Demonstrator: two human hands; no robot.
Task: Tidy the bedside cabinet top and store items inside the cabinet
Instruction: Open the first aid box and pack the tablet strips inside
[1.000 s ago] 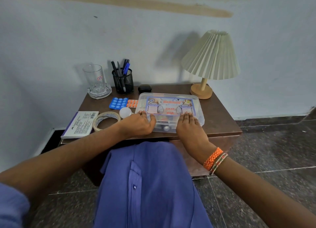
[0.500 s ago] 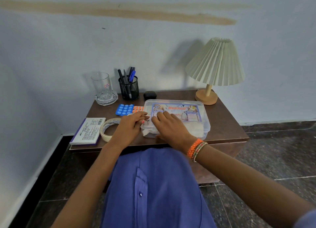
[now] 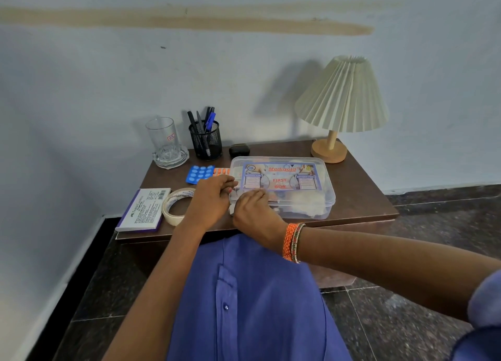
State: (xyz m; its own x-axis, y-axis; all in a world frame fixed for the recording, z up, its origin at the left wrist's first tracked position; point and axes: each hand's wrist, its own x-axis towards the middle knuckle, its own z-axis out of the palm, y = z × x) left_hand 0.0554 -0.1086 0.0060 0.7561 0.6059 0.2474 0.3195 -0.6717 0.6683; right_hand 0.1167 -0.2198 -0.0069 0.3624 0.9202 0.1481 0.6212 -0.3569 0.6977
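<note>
Both at the first aid box (image 3: 282,187). Left hand (image 3: 214,198) curled on its left edge. Right hand (image 3: 254,211) pinched the near-left corner.

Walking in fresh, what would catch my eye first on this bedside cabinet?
Probably the clear first aid box in the middle, with both hands at its left end: left hand, right hand. Next, the pleated lamp at the back right corner, and the blue pill strip left of the box.
</note>
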